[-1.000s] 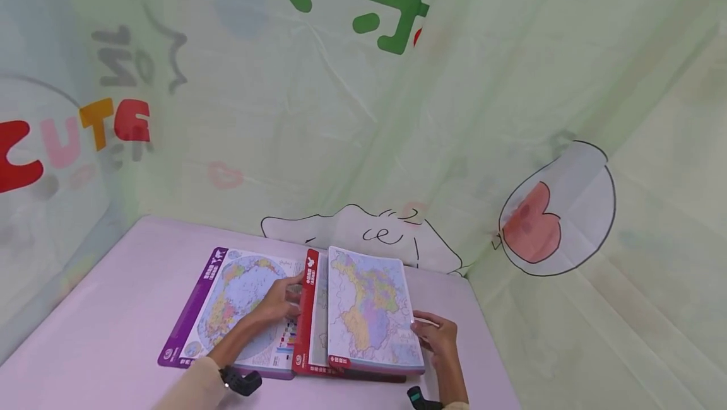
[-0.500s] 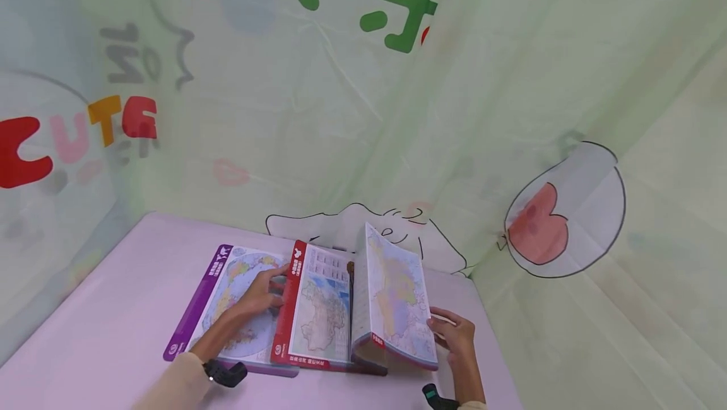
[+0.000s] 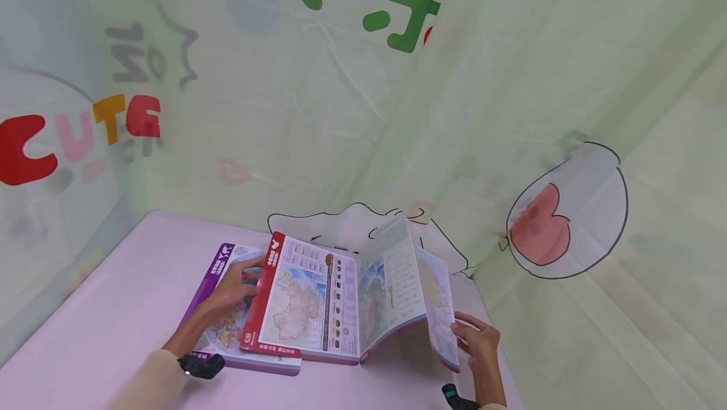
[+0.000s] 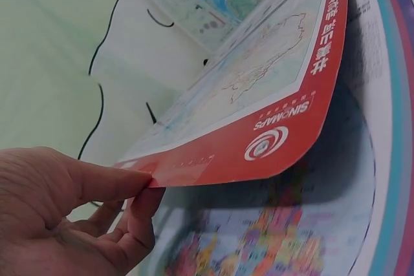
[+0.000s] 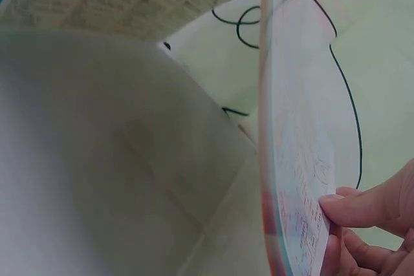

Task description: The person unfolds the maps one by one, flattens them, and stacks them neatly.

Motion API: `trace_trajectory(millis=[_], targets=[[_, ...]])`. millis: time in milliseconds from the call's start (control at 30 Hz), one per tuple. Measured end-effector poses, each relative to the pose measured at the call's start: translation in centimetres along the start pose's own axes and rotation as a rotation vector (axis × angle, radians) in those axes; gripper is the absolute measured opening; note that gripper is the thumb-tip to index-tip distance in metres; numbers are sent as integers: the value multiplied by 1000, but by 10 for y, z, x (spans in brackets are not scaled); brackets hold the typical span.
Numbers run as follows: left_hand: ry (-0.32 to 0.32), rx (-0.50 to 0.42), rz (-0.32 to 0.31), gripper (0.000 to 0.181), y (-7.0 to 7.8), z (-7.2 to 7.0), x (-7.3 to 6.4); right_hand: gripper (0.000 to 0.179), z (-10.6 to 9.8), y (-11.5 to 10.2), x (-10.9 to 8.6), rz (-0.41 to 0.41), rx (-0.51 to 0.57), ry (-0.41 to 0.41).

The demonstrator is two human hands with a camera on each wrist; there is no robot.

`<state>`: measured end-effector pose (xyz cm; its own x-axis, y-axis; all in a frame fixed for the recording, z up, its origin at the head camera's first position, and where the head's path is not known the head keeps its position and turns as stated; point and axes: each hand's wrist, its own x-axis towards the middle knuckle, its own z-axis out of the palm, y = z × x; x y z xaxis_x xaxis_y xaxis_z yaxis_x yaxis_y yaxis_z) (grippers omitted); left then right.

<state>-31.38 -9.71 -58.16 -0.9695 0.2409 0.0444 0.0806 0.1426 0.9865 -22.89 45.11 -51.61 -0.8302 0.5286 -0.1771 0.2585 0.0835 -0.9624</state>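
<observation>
A folding map of China with a red border stands partly spread in the head view, its middle panels raised in a peak. My left hand pinches its red left edge between thumb and fingers, lifting that edge over the other map. On the far side, my right hand holds the edge of the end panel, thumb on the printed face in the right wrist view. Beneath the left panel lies a purple-bordered world map, partly covered by the red-bordered one.
Both maps are on a pale pink tabletop. A light curtain with cartoon drawings and letters hangs behind and at both sides, close to the table's back edge. Black wrist cameras sit on the left wrist and right wrist.
The hands have moved apart, left hand leftward and right hand rightward. The China map, folded in a stack earlier, has opened out, with its middle panels now raised and its left panel further over the world map.
</observation>
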Motion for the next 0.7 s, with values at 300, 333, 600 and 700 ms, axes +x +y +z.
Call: trace_trajectory(millis=[300,333,600,700], targets=[[68,97,40,76,-7,-22,-3,29,-10,13,4,-30,-38,180],[80,100,27,76,-7,-24,-3,30,-11,14,5,-27,-58,195],[128,159,-10,71,8,-35,-10,32,-26,20,12,-21,-307,296],[140,174,-6,70,13,-36,-12,31,-29,19,14,-29,-408,334]])
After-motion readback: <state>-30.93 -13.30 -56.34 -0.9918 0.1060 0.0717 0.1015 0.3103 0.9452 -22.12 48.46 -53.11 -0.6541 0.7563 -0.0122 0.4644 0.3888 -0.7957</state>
